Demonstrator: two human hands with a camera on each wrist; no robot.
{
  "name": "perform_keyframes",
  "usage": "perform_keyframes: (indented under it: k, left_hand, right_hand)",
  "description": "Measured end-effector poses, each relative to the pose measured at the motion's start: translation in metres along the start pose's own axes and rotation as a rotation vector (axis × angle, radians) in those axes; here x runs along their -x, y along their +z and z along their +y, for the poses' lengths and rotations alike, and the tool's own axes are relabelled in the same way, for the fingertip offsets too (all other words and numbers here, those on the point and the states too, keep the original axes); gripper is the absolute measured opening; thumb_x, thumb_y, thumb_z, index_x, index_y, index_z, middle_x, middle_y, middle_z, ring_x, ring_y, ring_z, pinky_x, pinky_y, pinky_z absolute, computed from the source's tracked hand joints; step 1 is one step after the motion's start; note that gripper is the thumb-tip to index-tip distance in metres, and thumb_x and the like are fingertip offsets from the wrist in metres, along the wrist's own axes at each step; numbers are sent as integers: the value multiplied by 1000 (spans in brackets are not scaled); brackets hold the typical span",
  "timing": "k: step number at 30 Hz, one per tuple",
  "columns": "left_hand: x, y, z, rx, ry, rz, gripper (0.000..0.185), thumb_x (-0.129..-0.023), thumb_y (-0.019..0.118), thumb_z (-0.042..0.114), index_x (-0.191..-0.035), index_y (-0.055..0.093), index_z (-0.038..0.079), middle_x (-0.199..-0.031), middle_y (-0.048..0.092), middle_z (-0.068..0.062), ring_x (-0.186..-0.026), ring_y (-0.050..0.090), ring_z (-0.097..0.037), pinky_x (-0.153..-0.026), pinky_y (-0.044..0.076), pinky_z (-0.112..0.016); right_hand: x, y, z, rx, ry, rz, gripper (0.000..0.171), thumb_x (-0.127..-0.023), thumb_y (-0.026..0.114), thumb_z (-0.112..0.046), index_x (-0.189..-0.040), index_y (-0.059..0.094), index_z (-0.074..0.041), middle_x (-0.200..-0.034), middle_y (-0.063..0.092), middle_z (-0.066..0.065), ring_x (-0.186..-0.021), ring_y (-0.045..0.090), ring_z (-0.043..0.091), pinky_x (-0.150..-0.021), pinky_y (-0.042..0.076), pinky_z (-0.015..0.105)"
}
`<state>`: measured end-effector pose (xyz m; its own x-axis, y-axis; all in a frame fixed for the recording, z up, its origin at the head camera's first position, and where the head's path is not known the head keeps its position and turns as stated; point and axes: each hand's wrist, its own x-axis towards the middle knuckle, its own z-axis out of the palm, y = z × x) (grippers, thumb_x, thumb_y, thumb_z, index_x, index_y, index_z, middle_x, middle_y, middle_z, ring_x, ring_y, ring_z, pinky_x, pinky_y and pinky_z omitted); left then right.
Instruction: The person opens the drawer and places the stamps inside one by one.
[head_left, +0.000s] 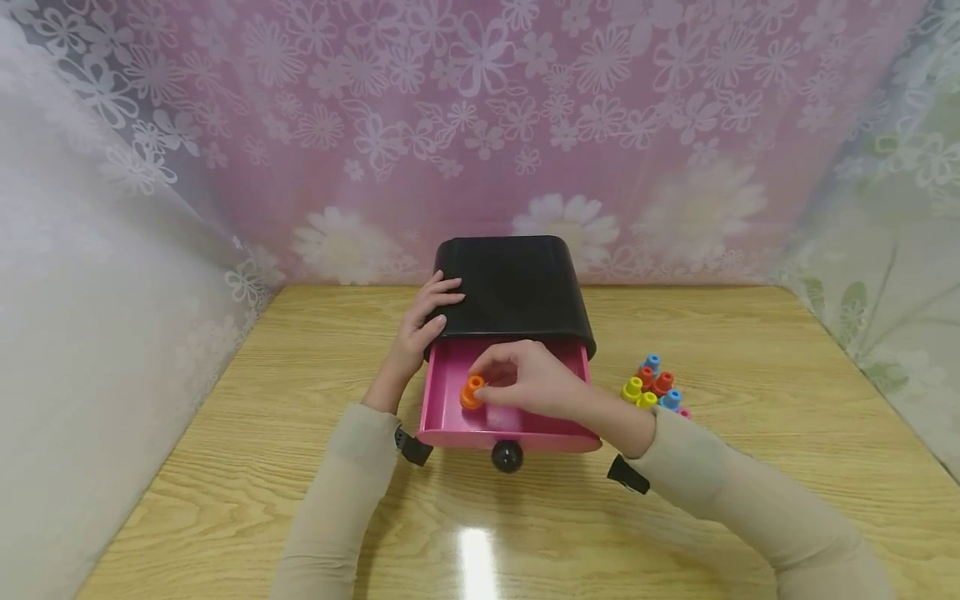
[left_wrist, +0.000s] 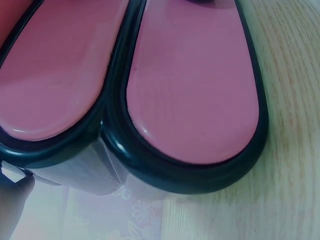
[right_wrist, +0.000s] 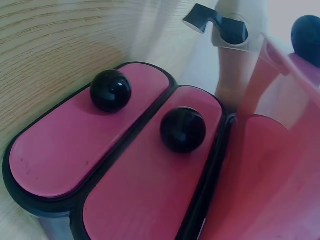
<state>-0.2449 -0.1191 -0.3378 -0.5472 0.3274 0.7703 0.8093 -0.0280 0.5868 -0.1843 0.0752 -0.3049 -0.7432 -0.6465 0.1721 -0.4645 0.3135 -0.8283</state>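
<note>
My left hand [head_left: 429,312] rests on the left edge of a black cabinet [head_left: 513,287], its fingers lying over the top. The top pink drawer [head_left: 450,437] is pulled out at the front. Over this drawer, my right hand [head_left: 532,379] pinches a small orange hollow-topped plastic peg [head_left: 471,393] between thumb and fingers, near the drawer's left side. Whether the peg touches the drawer floor I cannot tell. In the right wrist view, two lower drawers [right_wrist: 150,185] with black knobs [right_wrist: 183,130] stand closed. The left wrist view shows pink drawer fronts [left_wrist: 195,90] in black frames.
Several similar pegs in blue, red, yellow and pink, such as a yellow peg [head_left: 632,388], stand grouped on the wooden table [head_left: 720,333] right of the cabinet. A black knob [head_left: 507,456] juts from the pulled-out drawer. Flowered cloth [head_left: 480,150] hangs behind the table.
</note>
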Motion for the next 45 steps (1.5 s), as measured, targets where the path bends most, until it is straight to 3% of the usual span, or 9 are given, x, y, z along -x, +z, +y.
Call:
perform_keyframes:
  k: [7,16,28,34,45]
  left_hand:
    - [-1,0,1,-6,23,2,32,-79,37,-1,-100,47,-23,-116,36,-43,-120,12,-55,-102,6,-52]
    - [0,1,2,3,16,-4,32,-82,38,2,-101,46,-23,-117,35,-43,-121,11,-55,-101,6,-52]
    - [1,1,1,3,1,0,33,-83,39,4,-101,47,-22,-117,35,-42,-121,11,-54,-102,6,-50]
    - [0,1,2,6,8,1,33,-84,39,6,-101,47,-22,-117,35,-42,-121,11,-54,-102,5,-51]
    - [0,1,-1,21,-4,1,38,-87,41,12,-102,46,-22,-119,34,-42,-122,10,-53,-103,6,-48]
  right_hand:
    - [-5,4,0,102,17,-63,16,-75,69,-12,-90,66,-7,-81,64,-3,-79,60,7,-74,47,22]
    - [-3,7,-3,198,13,-72,16,-75,69,-15,-90,66,-10,-80,64,-8,-76,59,4,-74,46,21]
    - [-3,7,-4,224,10,-76,18,-74,69,-16,-91,66,-11,-80,64,-8,-77,58,4,-75,46,22]
    - [1,3,-5,194,-6,-72,24,-75,69,-17,-97,65,-8,-89,65,-4,-84,60,8,-77,47,24]
    - [17,-15,-6,146,-7,35,27,-74,70,-12,-98,65,-2,-94,64,7,-90,60,19,-79,47,33]
